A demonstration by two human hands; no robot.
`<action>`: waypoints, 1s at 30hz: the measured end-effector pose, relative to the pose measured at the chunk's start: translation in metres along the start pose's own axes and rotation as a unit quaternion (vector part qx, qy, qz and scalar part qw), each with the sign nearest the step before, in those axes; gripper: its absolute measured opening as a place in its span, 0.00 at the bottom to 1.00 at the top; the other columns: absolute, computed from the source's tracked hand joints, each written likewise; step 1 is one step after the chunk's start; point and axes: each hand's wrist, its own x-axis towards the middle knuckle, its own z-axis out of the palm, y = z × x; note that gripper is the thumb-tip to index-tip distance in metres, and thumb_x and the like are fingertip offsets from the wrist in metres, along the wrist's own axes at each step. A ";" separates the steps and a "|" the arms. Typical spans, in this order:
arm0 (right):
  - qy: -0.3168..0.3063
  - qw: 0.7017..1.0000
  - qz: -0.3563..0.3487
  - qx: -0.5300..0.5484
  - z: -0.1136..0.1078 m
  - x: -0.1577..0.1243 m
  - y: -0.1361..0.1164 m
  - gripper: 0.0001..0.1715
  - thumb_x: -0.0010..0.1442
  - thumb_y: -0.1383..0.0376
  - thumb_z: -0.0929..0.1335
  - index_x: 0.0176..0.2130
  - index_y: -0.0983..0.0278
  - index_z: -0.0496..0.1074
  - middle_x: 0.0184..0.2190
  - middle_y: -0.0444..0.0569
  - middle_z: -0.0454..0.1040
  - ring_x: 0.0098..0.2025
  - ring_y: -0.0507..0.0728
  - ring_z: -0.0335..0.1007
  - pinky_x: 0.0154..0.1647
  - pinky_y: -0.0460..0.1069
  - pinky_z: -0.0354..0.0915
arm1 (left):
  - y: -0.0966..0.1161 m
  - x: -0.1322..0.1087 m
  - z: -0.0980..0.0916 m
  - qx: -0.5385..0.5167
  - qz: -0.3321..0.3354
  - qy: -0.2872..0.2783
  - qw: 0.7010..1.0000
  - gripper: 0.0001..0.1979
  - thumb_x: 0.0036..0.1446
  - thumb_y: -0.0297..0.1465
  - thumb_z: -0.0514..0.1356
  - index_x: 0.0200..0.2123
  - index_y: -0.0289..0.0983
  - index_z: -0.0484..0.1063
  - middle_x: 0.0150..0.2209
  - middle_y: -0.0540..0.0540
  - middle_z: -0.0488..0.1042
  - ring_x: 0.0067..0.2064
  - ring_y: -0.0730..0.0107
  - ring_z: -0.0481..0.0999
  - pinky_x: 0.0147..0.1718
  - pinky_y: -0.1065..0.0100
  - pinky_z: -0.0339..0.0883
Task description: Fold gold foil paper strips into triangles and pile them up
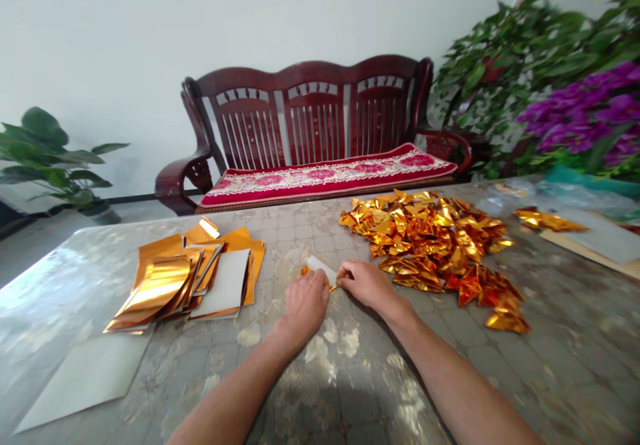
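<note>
A small partly folded sheet of gold foil paper, its pale back facing up, lies on the table between my hands. My left hand is closed on its near left edge, with a bit of gold showing beside the fingers. At the sheet's right end, my right hand pinches the corner between thumb and finger. To the left is a loose stack of gold foil sheets, some with the pale side up. Right of my hands spreads a heap of folded gold foil pieces.
A pale sheet lies at the table's left. Clear plastic bags and a flat board are at the right. Behind the patterned table stands a dark wooden bench with a red cushion. Plants flank it.
</note>
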 end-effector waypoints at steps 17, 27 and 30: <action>-0.003 1.000 -0.022 0.004 0.001 -0.001 0.006 0.08 0.58 0.66 0.66 0.36 0.57 0.76 0.37 0.42 0.78 0.39 0.53 0.72 0.33 0.45 0.55 | 0.003 0.000 -0.007 -0.007 -0.020 -0.029 0.999 0.10 0.66 0.32 0.49 0.41 0.38 0.69 0.41 0.42 0.78 0.43 0.61 0.78 0.37 0.66 0.64; 0.003 1.000 -0.014 -0.026 0.000 -0.004 -0.003 0.06 0.58 0.59 0.69 0.35 0.58 0.74 0.35 0.43 0.77 0.36 0.53 0.70 0.30 0.46 0.51 | 0.002 0.001 -0.006 -0.016 -0.020 -0.028 0.999 0.10 0.66 0.32 0.50 0.41 0.39 0.70 0.41 0.43 0.78 0.43 0.61 0.78 0.37 0.66 0.64; 0.013 0.999 -0.020 -0.034 0.003 -0.004 -0.003 0.05 0.58 0.60 0.69 0.34 0.59 0.73 0.35 0.43 0.76 0.37 0.54 0.69 0.31 0.47 0.51 | -0.002 0.001 -0.003 -0.039 -0.021 -0.020 0.999 0.08 0.66 0.33 0.51 0.41 0.40 0.69 0.40 0.45 0.78 0.42 0.62 0.78 0.37 0.67 0.63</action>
